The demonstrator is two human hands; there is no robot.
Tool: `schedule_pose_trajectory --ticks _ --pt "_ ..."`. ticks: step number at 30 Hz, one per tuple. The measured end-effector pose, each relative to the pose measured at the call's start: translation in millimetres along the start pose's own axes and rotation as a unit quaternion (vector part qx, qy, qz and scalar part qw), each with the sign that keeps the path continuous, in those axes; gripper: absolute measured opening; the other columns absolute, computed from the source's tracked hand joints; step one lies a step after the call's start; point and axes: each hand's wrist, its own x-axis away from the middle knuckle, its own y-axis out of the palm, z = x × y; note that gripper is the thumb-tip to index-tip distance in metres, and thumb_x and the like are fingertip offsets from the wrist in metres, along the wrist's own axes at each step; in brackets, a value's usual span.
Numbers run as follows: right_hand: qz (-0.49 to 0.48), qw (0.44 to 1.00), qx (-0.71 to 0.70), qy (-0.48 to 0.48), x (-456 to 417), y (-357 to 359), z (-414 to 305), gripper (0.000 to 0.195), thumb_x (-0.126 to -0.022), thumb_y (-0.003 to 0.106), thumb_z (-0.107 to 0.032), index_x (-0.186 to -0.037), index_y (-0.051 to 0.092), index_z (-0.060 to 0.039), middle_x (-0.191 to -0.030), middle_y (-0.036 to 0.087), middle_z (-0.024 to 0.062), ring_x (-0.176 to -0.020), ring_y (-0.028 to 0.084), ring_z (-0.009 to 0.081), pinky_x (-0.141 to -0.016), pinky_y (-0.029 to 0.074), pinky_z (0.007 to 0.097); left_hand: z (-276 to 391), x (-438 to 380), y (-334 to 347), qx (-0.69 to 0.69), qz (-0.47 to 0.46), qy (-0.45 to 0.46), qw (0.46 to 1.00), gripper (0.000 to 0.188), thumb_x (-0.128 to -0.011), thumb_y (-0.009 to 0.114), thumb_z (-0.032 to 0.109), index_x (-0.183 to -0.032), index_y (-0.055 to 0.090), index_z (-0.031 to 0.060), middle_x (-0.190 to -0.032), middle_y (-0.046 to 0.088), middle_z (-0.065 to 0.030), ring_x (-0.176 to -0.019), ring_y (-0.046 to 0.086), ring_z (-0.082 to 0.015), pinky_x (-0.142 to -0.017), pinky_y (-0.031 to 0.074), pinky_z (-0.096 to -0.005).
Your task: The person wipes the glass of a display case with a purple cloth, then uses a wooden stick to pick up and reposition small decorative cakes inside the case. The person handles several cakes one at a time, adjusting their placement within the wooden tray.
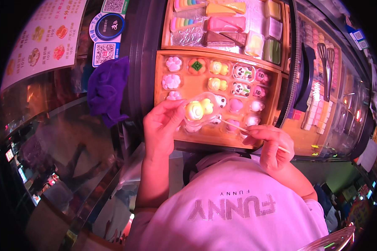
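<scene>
My left hand [163,125] pinches the left edge of a small clear plastic box [216,106], holding it above a wooden tray [193,83]. In the box sits a yellow and white snail-shaped sweet [196,111]. Between the fingers of my right hand [273,142] lies a thin wooden stick [235,126], aimed left. Its tip is beside the box's lower right edge; whether they touch, I cannot tell. Below the box, the tray bears boxed panda sweets [242,89], pink paw sweets [172,81], a purple heart sweet [235,105] and more snail sweets [218,84].
Beyond is a second wooden tray [254,18] with wrapped cake slices [226,24]. A purple cloth [108,91] hangs at left, below a payment disc [109,26] and printed codes. Two slotted spatulas [326,69] rest on the clear-covered case at right.
</scene>
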Motion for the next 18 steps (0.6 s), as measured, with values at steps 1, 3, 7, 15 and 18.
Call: schedule_pose_trajectory --ticks 1,3,7,15,18 --pt "-0.002 1.0 0.001 0.001 -0.1 0.1 -0.3 0.036 -0.105 0.046 -0.022 -0.097 0.064 0.0069 -0.092 0.071 0.0218 -0.064 0.071 0.0228 -0.058 0.056 0.031 0.7 -0.3 0.2 0.007 0.003 -0.017 1.0 0.018 -0.093 0.068 0.006 -0.11 0.067 -0.0027 -0.102 0.069 -0.0082 -0.09 0.066 -0.0127 -0.08 0.055 -0.0273" --pt "-0.005 1.0 0.002 0.004 -0.9 0.0 -1.6 0.034 -0.105 0.047 -0.022 -0.096 0.065 0.006 -0.09 0.071 0.0207 -0.065 0.071 0.0228 -0.059 0.056 0.0314 3.2 -0.4 3.9 0.019 0.006 -0.031 0.999 0.018 -0.094 0.068 0.009 -0.109 0.067 -0.0021 -0.101 0.069 -0.0081 -0.089 0.067 -0.0133 -0.076 0.057 -0.0283" --pt "-0.054 0.998 0.03 -0.027 -3.5 -5.6 -0.1 0.04 -0.107 0.037 -0.02 -0.098 0.062 0.0091 -0.09 0.068 0.0254 -0.065 0.07 0.0247 -0.057 0.056 0.03 1.4 -1.1 1.8 0.025 0.0 -0.042 0.999 0.018 -0.095 0.068 0.011 -0.107 0.068 -0.0013 -0.101 0.069 -0.0085 -0.089 0.068 -0.0145 -0.074 0.059 -0.0292" --pt "-0.063 0.998 0.024 -0.022 -6.2 -5.3 2.9 0.04 -0.106 0.039 -0.022 -0.095 0.062 0.0084 -0.086 0.069 0.0252 -0.065 0.071 0.0249 -0.054 0.055 0.0292 -1.8 -3.2 -0.7 0.0 -0.001 -0.052 0.999 0.016 -0.093 0.069 0.008 -0.106 0.069 -0.0012 -0.099 0.07 -0.0064 -0.087 0.067 -0.0118 -0.074 0.057 -0.0271" --pt "-0.059 0.998 0.032 -0.013 -7.0 -4.3 2.4 0.04 -0.106 0.04 -0.022 -0.094 0.063 0.008 -0.082 0.069 0.0239 -0.066 0.071 0.0256 -0.055 0.055 0.03 -1.7 -4.7 -0.5 -0.014 -0.003 -0.055 0.998 0.015 -0.093 0.069 0.008 -0.105 0.069 -0.0012 -0.097 0.07 -0.0056 -0.085 0.066 -0.0105 -0.073 0.056 -0.0256"
